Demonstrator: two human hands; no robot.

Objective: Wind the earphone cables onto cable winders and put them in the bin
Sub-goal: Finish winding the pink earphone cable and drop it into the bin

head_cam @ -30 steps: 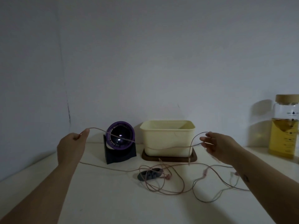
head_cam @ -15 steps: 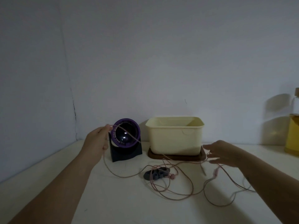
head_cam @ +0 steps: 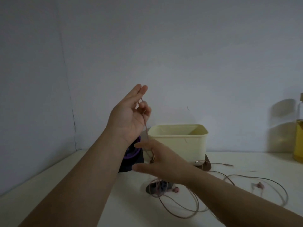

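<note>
My left hand [head_cam: 129, 117] is raised in front of the wall and pinches the pink earphone cable [head_cam: 145, 123] between thumb and forefinger, the other fingers stretched up. The cable hangs straight down to my right hand [head_cam: 162, 161], which hovers with fingers spread; the cable crosses its fingers, and a grip cannot be made out. Below lies the dark grey cable winder [head_cam: 155, 188] on the table, with loose cable loops over it. A pink earbud [head_cam: 176, 190] rests beside it, another earbud [head_cam: 259, 185] farther right. The cream bin [head_cam: 180, 145] stands behind.
The bin sits on a dark brown coaster [head_cam: 207, 166]. A purple round device on a black base [head_cam: 132, 158] stands left of the bin, partly behind my left arm. A bottle of yellow liquid [head_cam: 299, 138] is at the right edge. Cable loops [head_cam: 213, 208] spread over the white table.
My left hand rose from beside the purple device, lifting the cable. My right hand moved left from the bin's right side to under the left hand, above the winder.
</note>
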